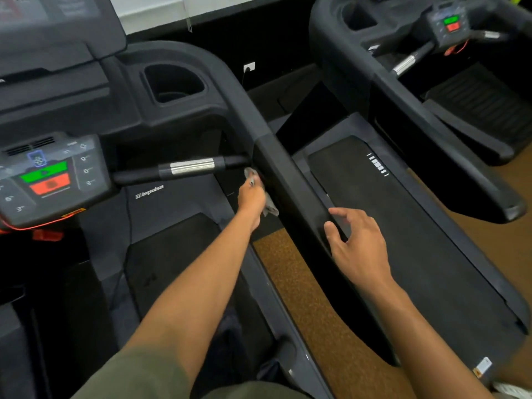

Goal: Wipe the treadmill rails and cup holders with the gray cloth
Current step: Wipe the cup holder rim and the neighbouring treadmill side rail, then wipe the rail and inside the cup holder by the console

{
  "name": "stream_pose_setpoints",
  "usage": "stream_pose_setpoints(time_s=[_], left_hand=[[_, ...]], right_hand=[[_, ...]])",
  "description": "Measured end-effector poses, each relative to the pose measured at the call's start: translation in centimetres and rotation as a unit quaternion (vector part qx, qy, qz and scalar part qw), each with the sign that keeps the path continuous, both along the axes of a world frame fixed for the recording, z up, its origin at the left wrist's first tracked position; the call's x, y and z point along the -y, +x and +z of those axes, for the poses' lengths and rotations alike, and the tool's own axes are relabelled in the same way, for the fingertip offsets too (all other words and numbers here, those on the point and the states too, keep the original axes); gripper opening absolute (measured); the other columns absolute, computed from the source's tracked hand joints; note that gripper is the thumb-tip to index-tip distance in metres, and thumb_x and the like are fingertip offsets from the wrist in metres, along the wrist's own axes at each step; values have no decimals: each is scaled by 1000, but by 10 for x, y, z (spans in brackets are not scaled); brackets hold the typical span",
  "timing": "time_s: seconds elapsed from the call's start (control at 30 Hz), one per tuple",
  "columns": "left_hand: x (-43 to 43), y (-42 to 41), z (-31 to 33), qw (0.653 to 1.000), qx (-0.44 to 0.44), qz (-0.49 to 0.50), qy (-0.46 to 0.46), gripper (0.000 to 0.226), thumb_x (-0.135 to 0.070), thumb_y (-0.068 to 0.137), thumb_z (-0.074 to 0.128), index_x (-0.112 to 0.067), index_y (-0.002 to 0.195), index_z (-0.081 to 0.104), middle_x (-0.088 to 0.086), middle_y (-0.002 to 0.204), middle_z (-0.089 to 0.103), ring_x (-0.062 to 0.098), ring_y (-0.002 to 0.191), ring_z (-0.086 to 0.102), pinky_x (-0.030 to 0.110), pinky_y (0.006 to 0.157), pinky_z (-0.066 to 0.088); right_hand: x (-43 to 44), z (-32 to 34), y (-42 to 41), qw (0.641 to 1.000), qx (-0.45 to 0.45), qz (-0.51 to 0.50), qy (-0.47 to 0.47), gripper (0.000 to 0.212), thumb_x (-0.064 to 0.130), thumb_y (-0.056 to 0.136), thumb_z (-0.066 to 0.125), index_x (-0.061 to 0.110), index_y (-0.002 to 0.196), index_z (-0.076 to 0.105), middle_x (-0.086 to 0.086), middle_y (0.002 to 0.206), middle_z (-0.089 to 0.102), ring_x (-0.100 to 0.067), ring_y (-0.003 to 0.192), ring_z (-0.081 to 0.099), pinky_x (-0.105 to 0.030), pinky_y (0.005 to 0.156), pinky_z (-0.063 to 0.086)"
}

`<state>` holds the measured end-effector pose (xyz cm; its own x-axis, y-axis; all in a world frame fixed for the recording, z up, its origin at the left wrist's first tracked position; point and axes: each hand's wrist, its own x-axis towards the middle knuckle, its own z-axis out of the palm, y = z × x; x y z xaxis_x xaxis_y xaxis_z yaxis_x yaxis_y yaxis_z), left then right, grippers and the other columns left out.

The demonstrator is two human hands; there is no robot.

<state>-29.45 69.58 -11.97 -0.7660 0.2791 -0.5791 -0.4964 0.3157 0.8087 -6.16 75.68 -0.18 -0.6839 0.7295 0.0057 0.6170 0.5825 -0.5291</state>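
The left hand (251,197) is closed tight around the gray cloth (259,191) and presses it on the inner side of the black rail (290,180), just under the crossbar with the shiny silver band (192,165). The right hand (357,243) is open, fingers spread, and its thumb and fingertips touch the same rail nearer the person. The cup holder (172,82) sits farther up, beside the button panel (51,177).

Matt black plastic rail (290,180); soft gray cloth (269,207) at its nine o'clock; polished metal band (192,166) on the crossbar (138,174).
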Motion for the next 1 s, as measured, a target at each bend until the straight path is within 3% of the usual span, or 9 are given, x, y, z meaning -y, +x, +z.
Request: stream_pose_setpoints(time_s=[0.13,0.27,0.37,0.47,0.57,0.7,0.77,0.87,1.0], left_hand=[[13,52,-21,994,109,-16,15,51,-50,107,44,-21,147,59,7,147,63,28,130,62,43,111,51],[48,164,18,972,214,-92,19,33,-43,113,37,-23,117,63,0,114,71,20,109,68,33,84,54],[63,250,21,942,271,-193,-35,37,-41,113,39,-23,138,58,5,138,65,23,128,62,36,108,49],[66,287,22,924,325,-201,-28,32,-39,110,48,-21,134,57,5,140,65,24,127,64,40,105,56],[80,266,32,932,262,-249,-19,29,-42,107,54,-19,120,66,9,127,73,26,117,70,44,105,57],[106,206,77,938,217,-262,61,31,-36,109,54,-11,113,72,25,123,75,30,106,73,41,99,57],[117,181,107,942,213,-229,121,34,-31,108,56,-5,120,74,22,121,76,30,107,74,38,98,57],[122,163,145,922,227,-213,231,42,-35,106,56,-2,129,71,23,122,74,31,110,72,42,104,55],[115,157,164,882,233,-270,309,66,-47,107,50,6,145,54,26,136,63,38,128,60,50,118,43]], right_hand=[[-3,0,-4,1000,11,-1,1,31,34,100,64,24,129,67,6,127,65,-17,117,57,-26,96,39],[-3,-5,2,1000,20,5,1,32,34,100,64,24,129,67,5,128,66,-19,118,57,-27,92,38],[-1,-7,8,1000,18,17,-5,31,33,99,64,24,128,67,4,126,66,-20,117,57,-26,91,37],[2,-9,16,999,9,36,-11,30,33,98,66,24,127,67,4,125,66,-21,118,58,-31,96,41],[4,-7,30,998,1,56,-5,29,33,97,66,25,125,68,5,125,65,-21,116,58,-35,97,46],[4,4,47,996,-45,80,4,27,37,96,69,28,121,69,12,123,66,-14,114,60,-24,94,40],[6,12,55,989,-67,92,-93,40,53,89,73,31,123,69,16,125,66,-6,117,63,-25,99,48],[10,39,61,896,-90,131,-415,81,70,70,81,30,137,61,5,133,69,-9,123,67,-30,99,57],[16,61,67,753,-128,170,-623,68,51,86,75,4,133,66,-21,131,70,-35,125,66,-36,98,57]])
